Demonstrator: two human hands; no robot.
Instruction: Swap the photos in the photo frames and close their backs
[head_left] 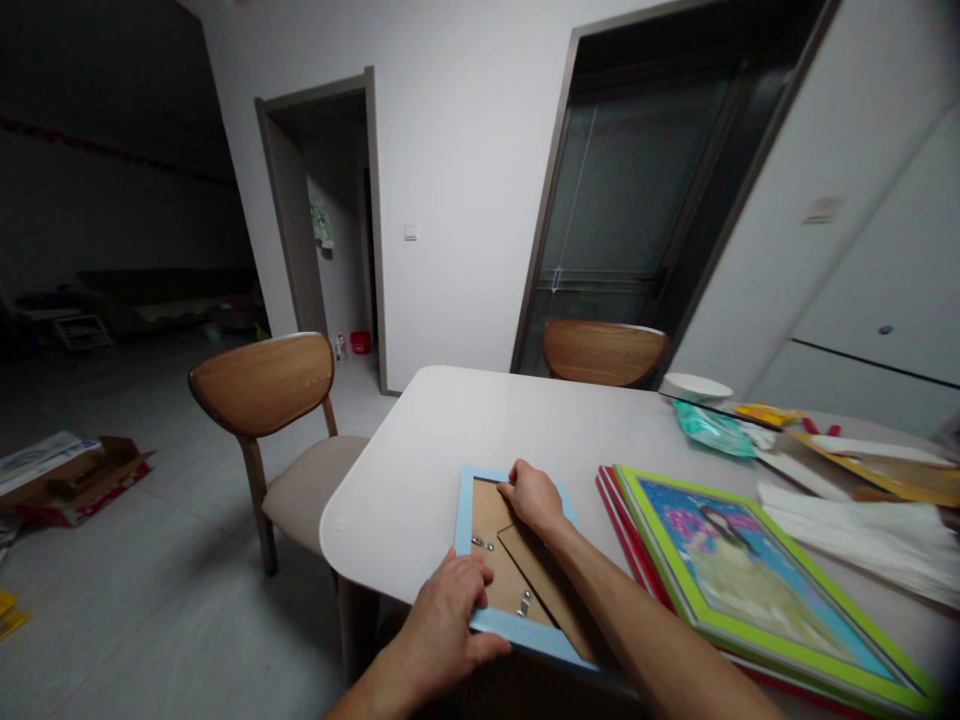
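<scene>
A light blue picture frame [466, 510] lies face down on the white table [480, 430], its brown cardboard back [491, 505] and small metal clips showing. My left hand [446, 620] grips the frame's near edge, fingers curled over it onto the cardboard. My right hand [534, 495] rests on the frame's far edge with fingers bent, pressing on the backing there. A folded cardboard stand lies under my right forearm.
A stack of frames, green one [750, 590] on top with a picture, lies to the right. Beyond it are white plastic wrap [862, 535], a teal packet [712, 428], a white bowl [697, 387]. Two wooden chairs [277, 400] stand at the table. Boxes lie on the floor at left.
</scene>
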